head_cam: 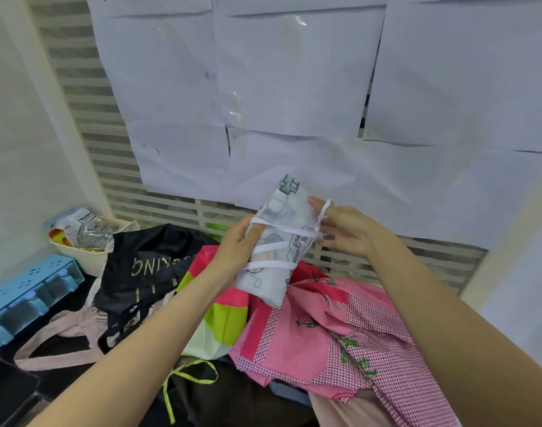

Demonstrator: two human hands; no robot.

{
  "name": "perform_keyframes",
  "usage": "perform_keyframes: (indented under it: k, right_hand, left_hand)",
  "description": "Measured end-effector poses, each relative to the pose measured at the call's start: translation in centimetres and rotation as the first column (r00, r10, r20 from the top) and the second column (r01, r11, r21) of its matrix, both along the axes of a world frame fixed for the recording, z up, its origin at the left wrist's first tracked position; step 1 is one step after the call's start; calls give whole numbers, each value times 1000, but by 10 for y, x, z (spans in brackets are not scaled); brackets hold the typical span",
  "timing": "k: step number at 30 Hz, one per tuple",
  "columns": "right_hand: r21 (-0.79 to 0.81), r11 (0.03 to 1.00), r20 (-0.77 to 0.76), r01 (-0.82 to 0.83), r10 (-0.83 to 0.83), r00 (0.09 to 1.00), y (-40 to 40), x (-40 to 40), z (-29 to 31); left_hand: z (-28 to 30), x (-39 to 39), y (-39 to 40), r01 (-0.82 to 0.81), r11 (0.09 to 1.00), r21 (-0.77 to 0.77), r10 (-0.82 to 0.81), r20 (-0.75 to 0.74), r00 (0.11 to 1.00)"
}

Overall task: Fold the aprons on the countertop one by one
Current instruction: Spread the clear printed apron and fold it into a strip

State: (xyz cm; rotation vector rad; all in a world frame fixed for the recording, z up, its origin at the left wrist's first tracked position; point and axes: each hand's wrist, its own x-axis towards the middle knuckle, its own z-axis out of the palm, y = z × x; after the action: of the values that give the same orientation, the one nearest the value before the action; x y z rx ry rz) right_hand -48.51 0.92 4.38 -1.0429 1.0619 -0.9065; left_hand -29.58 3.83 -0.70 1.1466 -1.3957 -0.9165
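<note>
My left hand (238,241) is closed around a rolled white apron (275,241) printed with line drawings, held up above the heap on the table (13,392); its white strap (282,231) is wound across the roll several times; my right hand (340,229) is half open just beside the roll, the strap looped over the fingers. Below lie the other aprons, unfolded: a pink checked apron (340,334) to the right, a black apron (146,272) with gold lettering to the left, a pink and lime apron (223,309) between them; a blue box (26,291) and a cream tub (87,257) sit at far left.
</note>
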Motion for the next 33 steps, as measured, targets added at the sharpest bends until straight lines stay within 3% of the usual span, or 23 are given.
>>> perform_keyframes:
  k: [4, 10, 12, 15, 17, 18, 19, 20, 21, 22, 23, 24, 25, 27, 30, 33]
  right_hand:
    - [64, 997, 132, 39, -47, 990, 0, 4, -1]
    - [3, 996, -49, 94, -94, 994, 3, 12, -4]
    - [-7, 997, 21, 82, -82, 996, 2, 12, 2]
    - [34, 999, 135, 20, -25, 991, 3, 3, 12]
    - [-6, 999, -6, 34, -34, 999, 2, -2, 13]
    - [-54, 997, -120, 51, -57, 991, 1, -5, 12]
    - [-114, 992, -257, 45, -73, 964, 1, -7, 12]
    - [-165, 986, -387, 7, -71, 919, 0, -8, 12]
    - [-195, 978, -510, -79, -33, 860, 2, -9, 12]
    - [-200, 963, -623, -179, 15, 782, 4, -7, 12]
    - [-194, 940, -709, -280, 63, 702, 9, -4, 13]
    - [-190, 908, -763, -374, 103, 638, 13, 1, 14]
    - [-184, 878, -786, -443, 139, 603, 14, 5, 12]
    - [-148, 824, -795, -546, 230, 562, 13, 9, 9]
    - [-40, 765, -814, -642, 348, 465, 19, 1, 10]
    - [-24, 698, -853, -716, 358, 378, 24, 0, 13]
  left_hand:
    - [-3, -6, 7, 21, 995, 102, -3, -174, 985]
    - [5, -18, 10, -103, 994, 41, 110, -230, 967]
    - [10, -13, 9, 59, 991, 118, -24, -281, 959]
    - [11, -4, 13, 333, 903, 273, -245, -309, 919]
    - [15, 4, 12, 410, 812, 416, -379, -159, 912]
    - [21, 9, 10, 375, 800, 468, -448, 51, 893]
    - [29, 13, 7, 271, 849, 453, -436, 313, 844]
    - [34, 18, 1, 129, 941, 313, -292, 561, 775]
    - [40, 19, -2, 34, 998, 60, -66, 694, 717]
    - [45, 14, -2, 47, 979, -201, 108, 692, 714]
    - [50, 6, 1, 156, 917, -366, 146, 673, 725]
    - [53, -4, 4, 302, 851, -429, 98, 695, 712]
    - [54, -12, 6, 436, 799, -415, 18, 741, 671]
    - [51, -22, 9, 553, 760, -341, -66, 806, 588]
    - [49, -24, 7, 594, 763, -255, -69, 882, 467]
    - [45, -22, 6, 593, 775, -217, -36, 923, 384]
